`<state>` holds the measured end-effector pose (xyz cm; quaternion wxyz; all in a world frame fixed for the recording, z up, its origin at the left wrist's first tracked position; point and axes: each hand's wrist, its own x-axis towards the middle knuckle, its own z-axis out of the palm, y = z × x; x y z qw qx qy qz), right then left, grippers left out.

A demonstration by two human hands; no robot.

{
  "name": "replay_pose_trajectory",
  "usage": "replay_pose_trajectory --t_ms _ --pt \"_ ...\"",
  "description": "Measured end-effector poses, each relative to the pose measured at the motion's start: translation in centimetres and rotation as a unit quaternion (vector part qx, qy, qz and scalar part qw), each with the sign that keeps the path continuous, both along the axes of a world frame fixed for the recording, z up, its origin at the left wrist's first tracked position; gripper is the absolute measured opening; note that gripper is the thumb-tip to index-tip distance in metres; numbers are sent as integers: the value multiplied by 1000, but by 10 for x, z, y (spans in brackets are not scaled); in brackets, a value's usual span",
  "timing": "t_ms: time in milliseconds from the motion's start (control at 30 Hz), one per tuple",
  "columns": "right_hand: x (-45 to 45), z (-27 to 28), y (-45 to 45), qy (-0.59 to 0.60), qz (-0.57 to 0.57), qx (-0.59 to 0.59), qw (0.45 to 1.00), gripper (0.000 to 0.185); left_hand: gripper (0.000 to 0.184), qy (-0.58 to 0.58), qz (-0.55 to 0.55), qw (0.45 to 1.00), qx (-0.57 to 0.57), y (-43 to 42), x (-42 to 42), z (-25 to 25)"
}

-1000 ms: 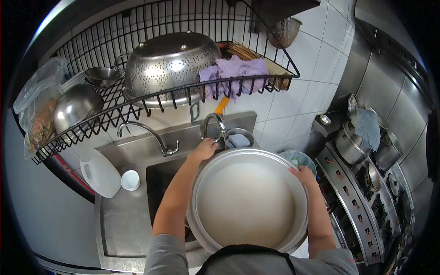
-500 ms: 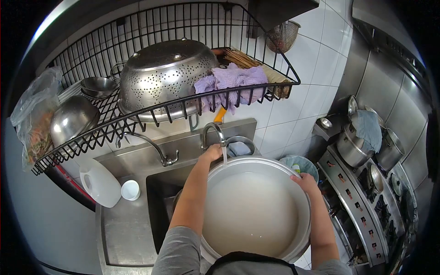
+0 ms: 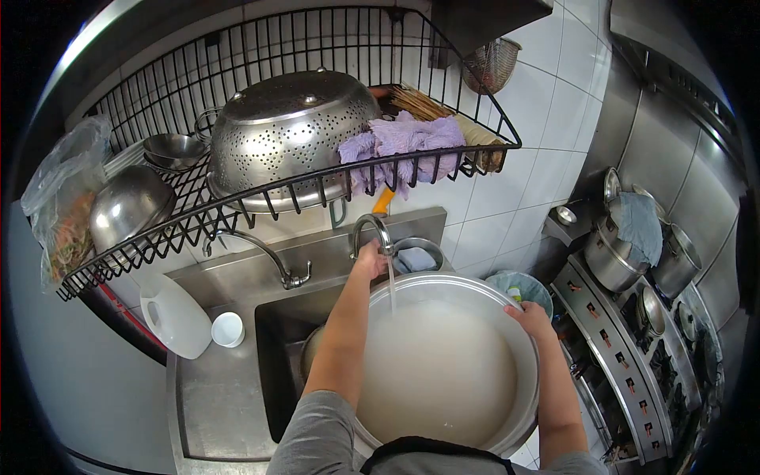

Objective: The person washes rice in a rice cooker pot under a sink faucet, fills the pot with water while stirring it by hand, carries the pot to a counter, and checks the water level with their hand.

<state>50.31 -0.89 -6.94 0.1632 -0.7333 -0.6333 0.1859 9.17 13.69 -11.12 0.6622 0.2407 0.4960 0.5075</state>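
Note:
A large round metal pot [image 3: 435, 372] full of cloudy whitish liquid stands close in front of me, over the right side of the sink. Water runs from the curved faucet [image 3: 372, 226] into the pot near its back left rim. My left hand [image 3: 372, 259] is at the base of that faucet, its fingers partly hidden behind the spout. With my right hand [image 3: 529, 318] I grip the pot's right rim, the thumb on top.
A black wire rack [image 3: 301, 194] with a metal colander [image 3: 293, 134] and purple cloths [image 3: 404, 142] hangs above the sink. On the left counter are a white jug [image 3: 174, 317] and a white cup [image 3: 228, 329]. The stove [image 3: 613, 356] with pots is at the right.
Water has begun running from the faucet into the pot. My left hand has shifted slightly at the faucet, and my right hand has stayed on the rim.

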Motion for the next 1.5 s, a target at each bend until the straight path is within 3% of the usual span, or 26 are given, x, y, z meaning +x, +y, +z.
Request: replay_pose_trajectory --t_ms 133,167,233,267,367,400,633,833,1033,1267,1367,1500 --pt "-3 9 -1 -8 21 -11 1000 75 68 24 -38 998 33 10 -9 -15" --pt "-3 8 -2 -15 20 -2 1000 75 72 167 -89 979 70 6 -10 -16" --pt "-2 5 -1 -33 19 9 999 74 78 431 -187 873 131 -20 -7 9" --pt "-2 4 -1 -35 18 6 999 74 81 443 -271 855 -11 -45 -4 45" --pt "-3 4 1 -39 21 -10 999 74 72 548 -233 794 122 -68 -10 5" --pt "-3 6 1 -40 21 -16 999 74 70 574 -252 771 107 -97 -4 33" --pt "-17 7 0 -24 65 -28 997 78 64 601 -174 779 37 -147 -22 30" --pt "-52 7 -13 -27 131 -42 990 89 46 648 -137 749 9 -205 -51 31" --pt "-93 0 -32 -53 183 5 982 84 40 739 -150 656 42 -267 -93 29" --pt "-164 12 -81 -61 249 4 967 93 46 656 -1 747 -110 -388 -126 58" --pt "-200 11 -101 -59 295 2 954 92 50 700 -40 710 -66 -433 -165 38" --pt "-255 13 -142 -60 340 10 938 86 51 631 94 753 -163 -522 -178 56"
